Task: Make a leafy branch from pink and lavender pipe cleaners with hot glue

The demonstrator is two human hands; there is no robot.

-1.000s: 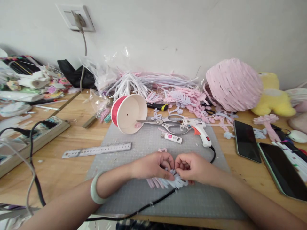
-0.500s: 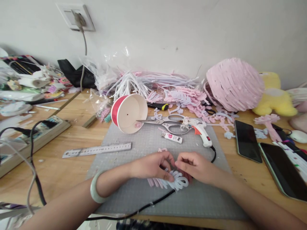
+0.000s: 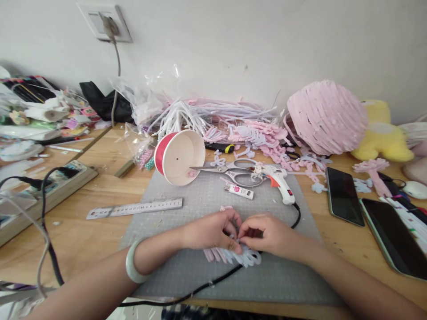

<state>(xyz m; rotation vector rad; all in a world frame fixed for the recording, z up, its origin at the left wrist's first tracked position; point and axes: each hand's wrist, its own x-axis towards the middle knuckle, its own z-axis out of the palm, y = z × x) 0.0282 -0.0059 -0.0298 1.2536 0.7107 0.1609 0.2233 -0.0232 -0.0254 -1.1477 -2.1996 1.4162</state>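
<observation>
Low over the grey cutting mat, my left hand is closed on a looped fuzzy piece, pink at its left end and pale blue at its right. My right hand pinches at the top of the same piece, its fingertips close to the left ones. What lies between the fingertips is too small to tell. Just beyond the left hand is a small pink bit. A white lighter, open scissors and a white glue gun lie farther back.
A red and white paper cup lies tipped at the mat's back edge. A ruler is on the left, near a power strip. Two phones lie right. Behind are fuzzy stems and a pink ball. A black cable crosses the mat.
My right hand has moved slightly left and its fingertips have come down to the looped piece. My left hand has barely moved and still holds the piece.
</observation>
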